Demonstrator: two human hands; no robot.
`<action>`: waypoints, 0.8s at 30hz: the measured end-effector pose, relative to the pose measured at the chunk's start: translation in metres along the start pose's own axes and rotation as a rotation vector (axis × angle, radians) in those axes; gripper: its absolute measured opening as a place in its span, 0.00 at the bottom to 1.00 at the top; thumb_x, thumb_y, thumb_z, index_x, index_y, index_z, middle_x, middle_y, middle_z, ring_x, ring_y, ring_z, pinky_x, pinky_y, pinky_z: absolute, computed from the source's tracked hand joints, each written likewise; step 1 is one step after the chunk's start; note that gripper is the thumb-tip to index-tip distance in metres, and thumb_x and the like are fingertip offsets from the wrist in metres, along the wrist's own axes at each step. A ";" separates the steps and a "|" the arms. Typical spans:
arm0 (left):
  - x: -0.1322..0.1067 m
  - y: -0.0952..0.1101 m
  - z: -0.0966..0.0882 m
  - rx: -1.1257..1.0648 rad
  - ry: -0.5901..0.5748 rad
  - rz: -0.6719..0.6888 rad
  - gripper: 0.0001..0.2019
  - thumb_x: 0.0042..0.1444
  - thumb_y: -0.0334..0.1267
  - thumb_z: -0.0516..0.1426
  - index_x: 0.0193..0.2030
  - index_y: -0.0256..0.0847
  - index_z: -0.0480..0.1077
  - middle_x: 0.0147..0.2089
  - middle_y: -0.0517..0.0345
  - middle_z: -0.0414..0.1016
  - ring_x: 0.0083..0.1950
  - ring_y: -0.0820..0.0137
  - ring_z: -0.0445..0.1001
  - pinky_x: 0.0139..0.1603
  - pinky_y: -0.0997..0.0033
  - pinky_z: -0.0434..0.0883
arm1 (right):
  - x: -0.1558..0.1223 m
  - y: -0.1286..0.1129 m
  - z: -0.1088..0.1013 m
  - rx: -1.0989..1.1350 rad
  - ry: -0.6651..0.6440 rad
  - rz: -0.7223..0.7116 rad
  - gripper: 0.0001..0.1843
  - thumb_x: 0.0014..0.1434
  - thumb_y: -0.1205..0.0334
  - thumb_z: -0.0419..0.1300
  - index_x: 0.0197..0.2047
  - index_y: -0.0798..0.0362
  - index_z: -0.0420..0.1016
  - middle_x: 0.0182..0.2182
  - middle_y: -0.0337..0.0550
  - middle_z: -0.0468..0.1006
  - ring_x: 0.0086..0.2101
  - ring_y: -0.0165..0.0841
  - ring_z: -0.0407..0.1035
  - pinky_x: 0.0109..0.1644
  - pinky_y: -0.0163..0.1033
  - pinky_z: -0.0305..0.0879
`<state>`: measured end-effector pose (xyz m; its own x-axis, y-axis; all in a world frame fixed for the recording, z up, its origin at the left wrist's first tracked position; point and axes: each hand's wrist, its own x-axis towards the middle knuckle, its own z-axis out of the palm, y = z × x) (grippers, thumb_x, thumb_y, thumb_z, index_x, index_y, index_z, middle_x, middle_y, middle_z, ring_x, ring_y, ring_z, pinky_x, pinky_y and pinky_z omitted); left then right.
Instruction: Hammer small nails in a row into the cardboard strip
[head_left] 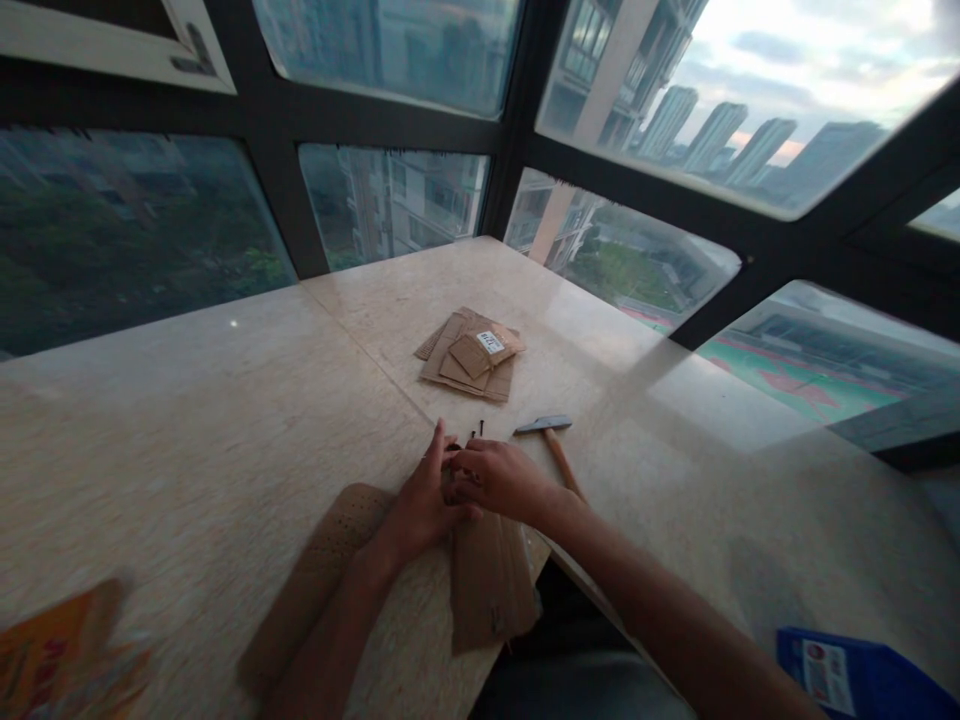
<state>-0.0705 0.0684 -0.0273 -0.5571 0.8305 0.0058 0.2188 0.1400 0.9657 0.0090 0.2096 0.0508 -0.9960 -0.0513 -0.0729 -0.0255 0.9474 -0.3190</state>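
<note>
A folded strip of brown cardboard (491, 590) extends toward me from under both hands, its near end over the counter's edge. My left hand (429, 500) is closed around the strip's far end, thumb lying on top and one finger pointing up. Curled over the same end are the fingers of my right hand (499, 478), closed and touching the left hand. A small dark thing shows between the hands, but the fingers hide what it is. Just beyond lie two dark nails or screws (481, 428). To the right rests a hammer (559, 455) with a wooden handle.
Stacked cardboard pieces (472, 375) lie farther back on the stone counter (247, 410). A cardboard piece with small holes (337, 530) is left of my hands. An orange packet (60, 640) sits at lower left, a blue object (870, 675) at lower right. Windows border the counter.
</note>
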 end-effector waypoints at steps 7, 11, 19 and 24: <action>-0.001 0.006 -0.001 0.098 -0.007 0.023 0.61 0.45 0.43 0.70 0.75 0.45 0.30 0.70 0.36 0.57 0.69 0.49 0.60 0.66 0.42 0.59 | -0.001 0.004 0.000 -0.010 -0.060 -0.172 0.08 0.61 0.74 0.62 0.41 0.54 0.80 0.42 0.46 0.81 0.41 0.35 0.75 0.42 0.34 0.64; 0.000 0.005 0.002 0.124 0.023 0.016 0.61 0.44 0.39 0.70 0.74 0.46 0.32 0.69 0.39 0.59 0.69 0.51 0.60 0.67 0.45 0.58 | -0.001 0.014 -0.013 0.032 0.062 -0.261 0.12 0.61 0.76 0.61 0.44 0.53 0.80 0.43 0.48 0.81 0.42 0.35 0.75 0.44 0.35 0.65; 0.001 0.005 0.001 0.126 0.007 -0.011 0.62 0.41 0.40 0.71 0.74 0.49 0.32 0.69 0.42 0.60 0.65 0.54 0.66 0.65 0.46 0.61 | 0.031 0.048 -0.004 0.202 0.255 0.041 0.09 0.59 0.76 0.63 0.41 0.58 0.83 0.37 0.51 0.84 0.38 0.36 0.77 0.44 0.36 0.68; 0.000 0.007 0.000 0.139 0.015 0.001 0.61 0.42 0.40 0.71 0.74 0.48 0.34 0.67 0.41 0.62 0.65 0.52 0.66 0.65 0.43 0.60 | 0.038 0.049 0.007 0.230 0.263 0.065 0.10 0.58 0.75 0.64 0.42 0.57 0.83 0.37 0.52 0.85 0.39 0.39 0.78 0.45 0.38 0.69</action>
<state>-0.0689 0.0697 -0.0206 -0.5686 0.8225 0.0120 0.3280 0.2134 0.9202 -0.0292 0.2516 0.0257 -0.9837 0.1181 0.1359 0.0288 0.8483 -0.5287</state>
